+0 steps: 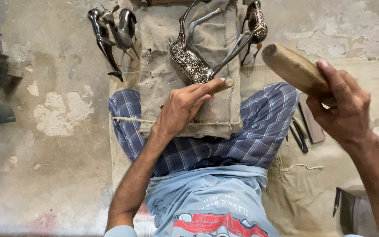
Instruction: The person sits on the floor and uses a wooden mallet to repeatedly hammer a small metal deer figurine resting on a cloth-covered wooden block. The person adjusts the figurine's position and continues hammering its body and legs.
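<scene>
Head view, looking straight down onto a lap in blue plaid trousers [259, 131], seated on a bare concrete floor [58, 131].

Left hand [180, 109], centre frame: fingers curled shut round a slim wooden-handled chisel [222, 84], thumb and forefinger pinching it near the top, butt end poking out to the right. Chisel tip hidden behind the fingers, so contact with the work cannot be told.

Just above that hand, upper centre: dark metal deer figurine with silvery engraved pattern [194, 63], lying across a worn beige canvas pad [163, 79] spread over the knees, thin legs reaching toward the upper right.

Right hand [343, 109], right of frame: closed in a full grip round a thick round wooden mallet [292, 68], blunt end pointing up-left, held well apart from the chisel.

Upper left: two plain dark metal deer figures [112, 35] lying on the floor, touching each other. Top right of centre: another patterned animal figure [256, 24], partly cut off by the frame edge.

Right of the thigh: dark slim metal tools [299, 136] on a tan cloth [303, 193], beside a flat brownish block [312, 123].
</scene>
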